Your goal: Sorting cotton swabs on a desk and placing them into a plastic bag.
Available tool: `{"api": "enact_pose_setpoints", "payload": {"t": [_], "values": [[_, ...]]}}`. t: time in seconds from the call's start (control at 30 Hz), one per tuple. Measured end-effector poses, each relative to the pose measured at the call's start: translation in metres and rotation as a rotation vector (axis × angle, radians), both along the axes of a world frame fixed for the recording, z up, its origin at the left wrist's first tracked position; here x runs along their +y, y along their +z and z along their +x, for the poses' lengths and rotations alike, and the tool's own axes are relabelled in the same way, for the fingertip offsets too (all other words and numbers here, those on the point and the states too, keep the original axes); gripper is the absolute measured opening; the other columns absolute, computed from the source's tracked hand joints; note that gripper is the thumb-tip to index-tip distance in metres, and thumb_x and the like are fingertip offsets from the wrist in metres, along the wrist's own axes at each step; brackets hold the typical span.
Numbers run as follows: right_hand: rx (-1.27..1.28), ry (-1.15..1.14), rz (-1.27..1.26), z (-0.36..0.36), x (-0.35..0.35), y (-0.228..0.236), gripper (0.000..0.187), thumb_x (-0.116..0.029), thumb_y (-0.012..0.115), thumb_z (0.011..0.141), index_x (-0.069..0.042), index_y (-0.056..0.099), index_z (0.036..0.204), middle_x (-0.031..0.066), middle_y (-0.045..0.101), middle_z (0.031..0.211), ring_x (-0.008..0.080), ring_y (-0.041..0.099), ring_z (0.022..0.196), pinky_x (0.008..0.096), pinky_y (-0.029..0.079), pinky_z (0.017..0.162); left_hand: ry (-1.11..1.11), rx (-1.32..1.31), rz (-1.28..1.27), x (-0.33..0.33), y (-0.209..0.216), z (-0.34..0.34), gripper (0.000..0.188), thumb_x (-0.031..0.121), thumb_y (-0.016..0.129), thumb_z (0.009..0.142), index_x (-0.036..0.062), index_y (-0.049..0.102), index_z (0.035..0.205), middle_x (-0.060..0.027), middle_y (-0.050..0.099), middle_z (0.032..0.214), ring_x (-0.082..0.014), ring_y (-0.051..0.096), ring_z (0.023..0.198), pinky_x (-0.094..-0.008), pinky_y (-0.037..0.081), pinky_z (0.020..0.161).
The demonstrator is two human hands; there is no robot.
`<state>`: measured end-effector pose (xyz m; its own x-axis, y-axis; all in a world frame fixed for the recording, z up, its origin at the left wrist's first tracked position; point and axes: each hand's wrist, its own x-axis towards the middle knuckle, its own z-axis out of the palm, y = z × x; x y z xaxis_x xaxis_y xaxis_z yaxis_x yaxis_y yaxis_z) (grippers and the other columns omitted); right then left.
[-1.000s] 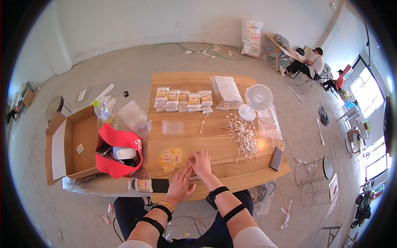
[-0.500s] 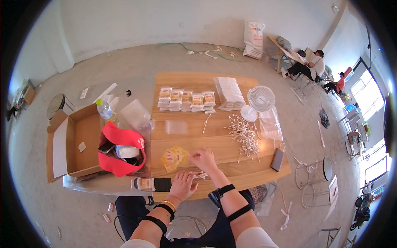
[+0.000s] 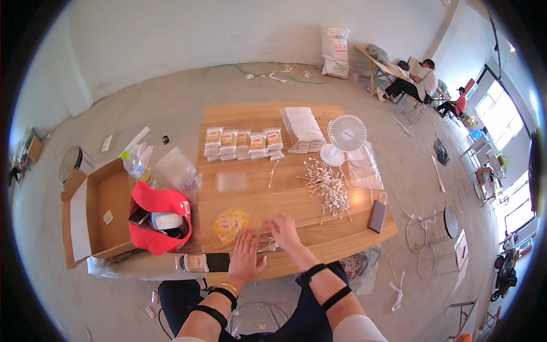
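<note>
My left hand (image 3: 245, 256) lies palm down at the table's front edge, its outstretched fingers beside a small bunch of cotton swabs (image 3: 266, 244). My right hand (image 3: 285, 232) hovers just beyond that bunch; motion smears its fingertips, so whether they hold anything is unclear. Yellow printed paper slips (image 3: 230, 226) lie beyond my left fingertips. A filled pack of swabs (image 3: 195, 263) rests left of that hand, beside a flat black object (image 3: 218, 263). Farther right spreads a loose heap of cotton swabs (image 3: 327, 185). Two single swabs (image 3: 273, 172) and a clear plastic sleeve (image 3: 231, 182) lie mid-table.
Filled swab packs (image 3: 242, 143) stand in stacks at the back, next to a row of white packs (image 3: 302, 128). A white fan (image 3: 346, 134) and a grey power bank (image 3: 377, 215) are at right. Left are a red bag (image 3: 156, 242), a cardboard box (image 3: 108, 171) and a bottle (image 3: 135, 167).
My left hand has moved up, its fingers now straighter over the table edge. My right hand has gone from a raised pinch by the yellow slips to a blurred position nearer the swab bunch.
</note>
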<state>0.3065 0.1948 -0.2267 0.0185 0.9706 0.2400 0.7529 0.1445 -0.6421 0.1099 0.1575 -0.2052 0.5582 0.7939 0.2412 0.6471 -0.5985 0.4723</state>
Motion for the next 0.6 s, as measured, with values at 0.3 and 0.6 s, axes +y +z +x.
{"api": "enact_pose_setpoints", "payload": {"t": [0.3,0.6], "values": [[-0.426,-0.110,0.112,0.046,0.138,0.030,0.035,-0.012,0.064,0.083,-0.011,0.062,0.118,0.0105,0.057,0.123,0.0336,0.050,0.120,0.0467,0.042,0.101,-0.039,0.011,-0.026,0.001,0.000,0.000,0.073,0.027,0.065,0.084,-0.0017,0.035,0.144,-0.0215,0.037,0.151,-0.0385,0.030,0.145,-0.0518,0.022,0.121],[-0.485,0.025,-0.067,0.047,0.151,0.020,0.009,-0.015,0.065,0.084,-0.010,0.067,0.092,0.0080,0.062,0.107,0.0316,0.056,0.110,0.0472,0.044,0.096,-0.046,0.035,-0.025,-0.001,0.001,-0.004,0.076,0.030,0.064,0.084,-0.0024,0.035,0.145,-0.0202,0.037,0.151,-0.0358,0.032,0.144,-0.0513,0.024,0.120]]}}
